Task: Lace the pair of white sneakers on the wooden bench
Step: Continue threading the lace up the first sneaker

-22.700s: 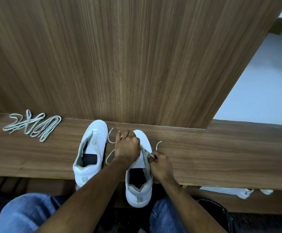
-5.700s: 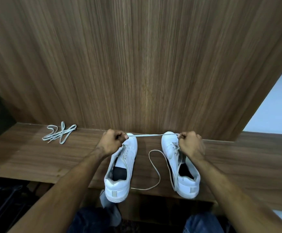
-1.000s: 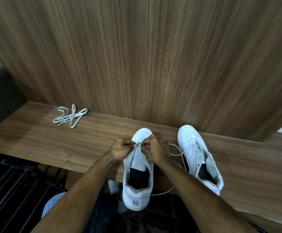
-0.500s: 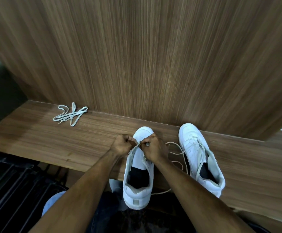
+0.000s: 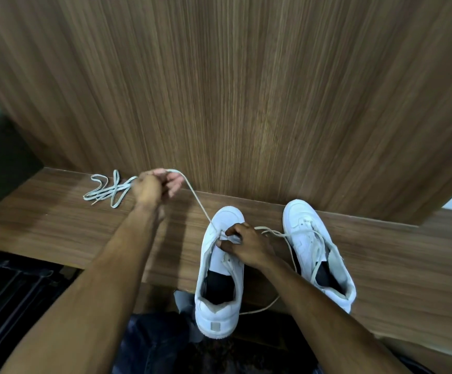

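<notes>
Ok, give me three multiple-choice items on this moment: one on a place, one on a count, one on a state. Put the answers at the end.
1. Where does the loose bundle of spare lace lie?
A. on the wooden bench, left of both sneakers
B. inside the right sneaker
C. on the floor below the bench

2. How many white sneakers stand on the bench?
A. one
B. two
C. three

3. What is the left hand doing?
A. resting flat on the bench
B. holding a lace drawn out up and left from the left sneaker
C. gripping a heel

Answers:
1 A, the bundle sits on the bench top near the back panel, far left.
2 B, the left sneaker and the right sneaker stand side by side.
3 B, the lace runs in a straight line from its fingers down to the eyelets, where the right hand rests on the shoe.
</notes>
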Available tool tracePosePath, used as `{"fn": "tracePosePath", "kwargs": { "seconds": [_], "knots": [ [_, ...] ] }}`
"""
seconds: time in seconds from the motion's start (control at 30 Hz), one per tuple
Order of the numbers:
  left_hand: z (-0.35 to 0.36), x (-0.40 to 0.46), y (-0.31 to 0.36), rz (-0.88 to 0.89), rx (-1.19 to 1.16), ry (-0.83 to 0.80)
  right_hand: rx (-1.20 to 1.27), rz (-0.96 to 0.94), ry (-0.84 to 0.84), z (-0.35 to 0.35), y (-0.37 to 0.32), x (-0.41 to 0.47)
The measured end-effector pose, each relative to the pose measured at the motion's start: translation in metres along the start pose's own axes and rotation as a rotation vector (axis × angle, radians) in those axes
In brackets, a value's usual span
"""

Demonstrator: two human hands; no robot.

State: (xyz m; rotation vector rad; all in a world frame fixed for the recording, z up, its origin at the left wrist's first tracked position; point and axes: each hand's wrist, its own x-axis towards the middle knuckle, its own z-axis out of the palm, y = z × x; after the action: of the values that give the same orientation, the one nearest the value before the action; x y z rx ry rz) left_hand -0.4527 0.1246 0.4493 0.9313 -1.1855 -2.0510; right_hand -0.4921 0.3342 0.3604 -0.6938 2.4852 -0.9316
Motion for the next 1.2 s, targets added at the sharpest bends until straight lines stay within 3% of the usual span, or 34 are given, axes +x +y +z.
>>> {"fn": "tracePosePath", "kwargs": {
  "seconds": [0.07,0.17,0.23,0.3,0.37,0.43,0.6,0.67,0.73,0.9,1.1,1.2],
  "knots": [
    [-0.005,0.007,0.009,-0.009,-0.149,0.072,0.06,-0.013,-0.019,-0.002,0.002,-0.001],
    [-0.014,-0.001,-0.017,0.053,-0.032,0.044,0.074,-0.028,-0.052,-0.007,0.002,-0.004],
    [-0.022,-0.015,-0.046,0.183,0.268,-0.091,0.068,-0.046,-0.063,-0.009,0.002,-0.006],
    [-0.031,-0.022,-0.077,0.313,0.728,-0.349,0.091,-0.053,-0.062,-0.008,0.003,-0.005],
    [-0.036,-0.025,-0.096,0.302,1.08,-0.579,0.11,-0.049,-0.065,-0.007,0.005,-0.003],
    [-0.034,-0.029,-0.099,0.248,1.255,-0.577,0.11,-0.046,-0.085,-0.007,0.006,-0.001],
    [-0.021,-0.034,-0.088,0.406,1.793,-0.455,0.062,-0.068,-0.09,-0.005,0.007,0.002],
    [-0.018,-0.028,-0.084,0.377,1.653,-0.473,0.053,-0.082,-0.088,-0.005,0.007,0.002],
    [-0.015,-0.023,-0.082,0.267,1.256,-0.485,0.057,-0.084,-0.084,-0.006,0.006,0.002],
    [0.004,-0.025,-0.039,-0.01,0.325,-0.231,-0.067,-0.113,-0.054,-0.01,0.003,-0.001],
    [0.021,-0.002,0.042,0.023,-0.105,-0.179,-0.012,-0.12,0.022,-0.005,0.008,-0.001],
    [0.018,0.001,0.038,0.062,-0.097,-0.109,0.005,-0.114,0.01,-0.005,0.007,-0.001]
  ]
}}
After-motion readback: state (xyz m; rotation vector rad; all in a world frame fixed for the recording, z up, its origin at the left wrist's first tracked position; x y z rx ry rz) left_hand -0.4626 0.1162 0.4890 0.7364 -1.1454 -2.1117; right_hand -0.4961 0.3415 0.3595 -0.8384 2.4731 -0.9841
